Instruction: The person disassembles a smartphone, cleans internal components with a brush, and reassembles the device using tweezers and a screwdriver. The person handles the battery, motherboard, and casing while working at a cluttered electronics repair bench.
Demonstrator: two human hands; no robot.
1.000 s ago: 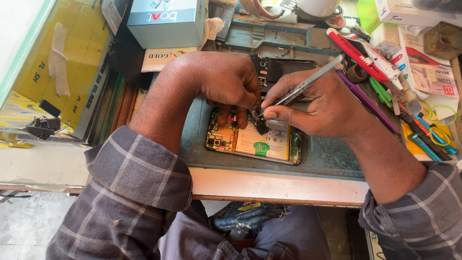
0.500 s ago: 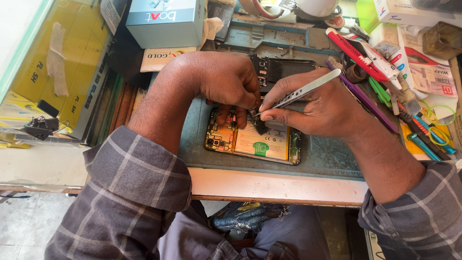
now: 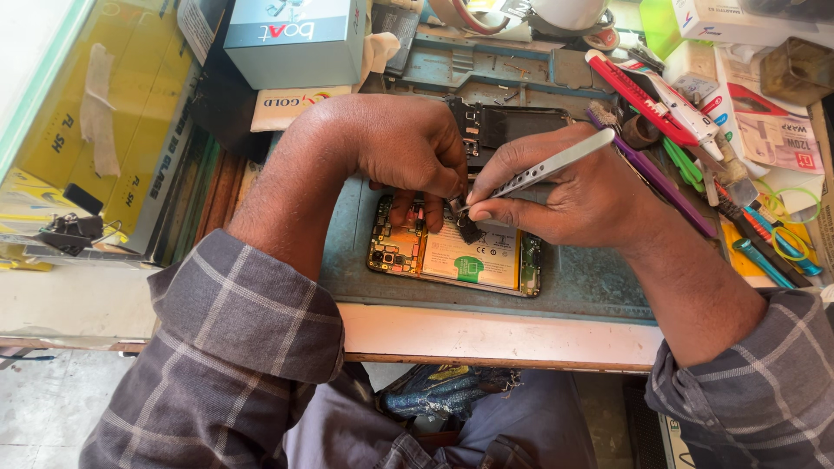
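**Tweezers on the open phone**

I see my right hand [image 3: 591,195] pinching steel tweezers [image 3: 543,170], tips down on the opened phone [image 3: 456,252] lying on the blue mat [image 3: 591,282]. My left hand [image 3: 408,143] presses its top edge. A pale blue box [image 3: 291,39] sits top left, a yellow carton [image 3: 95,113] beside it.

You have one opened phone [image 3: 456,256] on the mat, and both your hands, two in all, are on it: left hand [image 3: 408,148] above it, right hand [image 3: 569,195] to its right. One pair of tweezers [image 3: 543,171] sits in that right hand. Behind the phone lies one black frame [image 3: 512,122]. Farther behind stands one light blue box [image 3: 295,39]. Left of the phone, one black binder clip [image 3: 74,233].
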